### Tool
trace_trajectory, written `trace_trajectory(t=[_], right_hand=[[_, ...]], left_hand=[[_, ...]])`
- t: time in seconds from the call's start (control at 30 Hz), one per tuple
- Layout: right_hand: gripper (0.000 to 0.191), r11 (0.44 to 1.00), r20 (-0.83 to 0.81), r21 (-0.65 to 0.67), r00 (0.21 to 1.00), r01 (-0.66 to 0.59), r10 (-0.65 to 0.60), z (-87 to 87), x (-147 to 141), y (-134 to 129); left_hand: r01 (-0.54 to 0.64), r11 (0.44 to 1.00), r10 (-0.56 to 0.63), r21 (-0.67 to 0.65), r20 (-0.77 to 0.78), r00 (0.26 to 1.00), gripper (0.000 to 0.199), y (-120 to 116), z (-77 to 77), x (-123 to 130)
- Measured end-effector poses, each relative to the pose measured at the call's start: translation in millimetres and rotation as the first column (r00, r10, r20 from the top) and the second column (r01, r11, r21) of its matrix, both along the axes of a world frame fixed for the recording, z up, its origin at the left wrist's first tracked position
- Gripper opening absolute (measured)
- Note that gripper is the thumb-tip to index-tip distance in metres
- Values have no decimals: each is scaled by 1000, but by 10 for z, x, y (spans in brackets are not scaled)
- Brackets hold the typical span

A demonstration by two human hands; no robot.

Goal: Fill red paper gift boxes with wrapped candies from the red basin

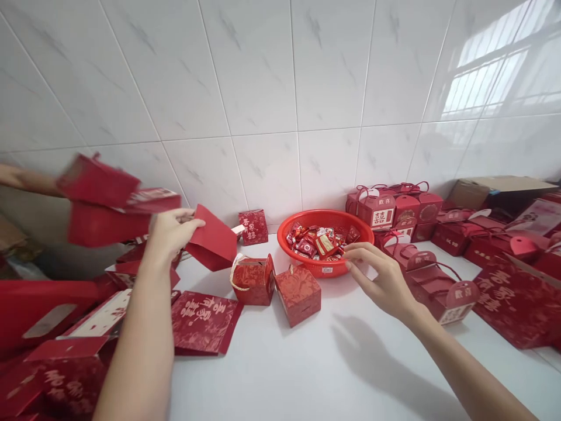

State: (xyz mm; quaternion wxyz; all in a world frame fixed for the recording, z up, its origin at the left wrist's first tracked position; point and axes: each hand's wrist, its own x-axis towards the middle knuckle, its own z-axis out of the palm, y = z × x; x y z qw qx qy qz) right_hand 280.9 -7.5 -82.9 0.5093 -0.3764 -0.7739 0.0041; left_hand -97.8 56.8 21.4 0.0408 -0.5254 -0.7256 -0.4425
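Observation:
Pinched in my left hand (177,231) is a red paper box piece (213,238), tilted above the table at left of centre. My right hand (377,272) hovers over the front right rim of a red plastic basket (326,269) of wrapped candies (322,241); its fingers are apart and nothing shows between them. Two small patterned red boxes stand between my hands, one with a rope handle (254,282), the other (300,295) tilted beside it. A flat patterned red bag (204,321) lies below my left hand.
Another person's arm (30,180) reaches in from the left with blurred red boxes (103,187). Many red gift boxes (381,211) stand at the right, beside a cardboard box (495,190). More red packaging (70,371) fills the left front. A tiled wall (263,88) rises behind.

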Motion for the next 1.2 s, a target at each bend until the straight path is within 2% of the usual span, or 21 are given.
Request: trace_trajectory(t=[0.1,0.17,0.27,0.33,0.4,0.47,0.57,0.67,0.8,0.87,0.97,1.0,1.07,1.1,1.2], right_hand=[[15,996,-2,-10,996,-94,94,114,-165,-11],[22,990,-3,11,990,-140,140,214,-278,-49],[34,981,8,79,984,-176,176,367,-421,-143],[42,976,18,119,984,-180,179,446,-493,-211],[49,974,20,149,986,-168,167,495,-542,-267],[54,973,-4,184,990,-139,142,511,-567,-308],[56,966,-82,253,994,-47,70,488,-547,-356],[53,945,-109,323,994,55,-20,435,-466,-411],[45,911,-34,392,991,129,-126,335,-308,-471],[40,908,-21,397,990,134,-137,267,-221,-485],[30,914,-96,365,984,178,-153,158,-74,-503],[26,914,-137,341,974,219,-182,125,-18,-511],[19,903,-216,272,936,332,-279,72,101,-530],[15,891,-260,234,908,390,-329,53,160,-538],[8,859,-376,143,830,492,-413,25,313,-553]], left_hand=[[65,996,-61,64,-53,997,30,-346,222,402],[122,985,-104,125,-142,984,29,-554,285,678],[268,938,-208,219,-265,942,22,-779,282,1020],[312,914,-230,258,-304,924,22,-880,267,1199],[356,904,-288,236,-279,916,23,-954,261,1357],[466,865,-431,185,-200,880,23,-1004,255,1502],[674,721,-680,161,-24,733,22,-1024,209,1682],[806,567,-823,173,176,541,23,-979,109,1806],[893,414,-863,175,389,323,26,-897,-74,1945],[917,339,-861,209,461,214,27,-883,-176,2018],[956,169,-831,241,557,6,29,-905,-323,2092],[967,115,-818,226,574,-37,31,-918,-363,2096],[985,63,-837,161,546,-35,35,-935,-416,2064],[990,68,-870,120,493,0,35,-934,-428,2028],[989,137,-947,48,301,116,17,-879,-403,1868]])
